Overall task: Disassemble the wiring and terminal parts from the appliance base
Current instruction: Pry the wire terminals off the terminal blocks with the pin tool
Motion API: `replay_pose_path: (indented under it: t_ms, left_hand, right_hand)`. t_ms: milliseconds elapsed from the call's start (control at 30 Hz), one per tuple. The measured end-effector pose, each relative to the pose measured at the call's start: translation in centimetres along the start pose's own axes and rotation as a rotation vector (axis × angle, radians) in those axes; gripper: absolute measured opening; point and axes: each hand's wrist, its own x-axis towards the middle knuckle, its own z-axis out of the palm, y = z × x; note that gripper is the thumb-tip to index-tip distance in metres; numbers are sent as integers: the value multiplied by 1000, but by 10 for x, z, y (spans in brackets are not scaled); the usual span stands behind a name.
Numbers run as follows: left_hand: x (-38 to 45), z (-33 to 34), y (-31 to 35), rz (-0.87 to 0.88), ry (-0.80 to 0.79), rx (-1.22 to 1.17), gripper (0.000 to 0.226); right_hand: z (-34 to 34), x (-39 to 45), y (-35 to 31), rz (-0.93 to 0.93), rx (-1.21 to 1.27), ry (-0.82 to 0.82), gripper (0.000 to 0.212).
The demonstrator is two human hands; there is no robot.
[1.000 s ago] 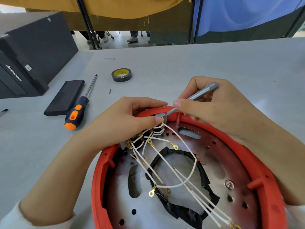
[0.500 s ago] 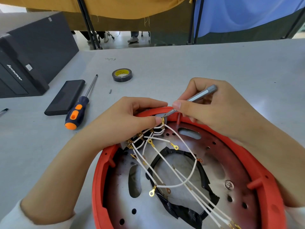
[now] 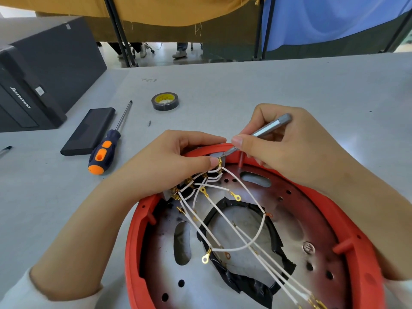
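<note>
The round appliance base (image 3: 361, 259) has a red plastic rim and a scorched metal plate with holes and black tape. White wires (image 3: 236, 233) with gold ring terminals cross the plate and run to a terminal block (image 3: 191, 186) at the far rim. My left hand (image 3: 169, 161) pinches a gold terminal at the top of that block. My right hand (image 3: 287, 148) grips a slim grey metal screwdriver (image 3: 265, 130), its tip set on the same terminal beside my left fingertips.
An orange and dark blue screwdriver (image 3: 107, 150) lies left of the base, next to a flat black case (image 3: 89, 130). A roll of black tape (image 3: 165, 101) and a small loose screw (image 3: 149, 123) lie farther back. A black computer case (image 3: 40, 70) stands at the far left.
The grey screwdriver has tipped slightly in my right hand while its tip stays on the terminal. My left hand keeps its pinch. The base has not moved.
</note>
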Motion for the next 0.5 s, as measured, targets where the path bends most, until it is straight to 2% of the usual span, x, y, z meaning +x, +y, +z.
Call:
replay_pose_path:
  t_ms: [200, 500]
  left_hand:
    - [1, -1, -1, 28, -20, -17, 30]
    - [1, -1, -3, 37, -16, 14, 29]
  right_hand:
    - [1, 6, -2, 47, 24, -79, 15]
    - [8, 2, -7, -71, -149, -100, 18]
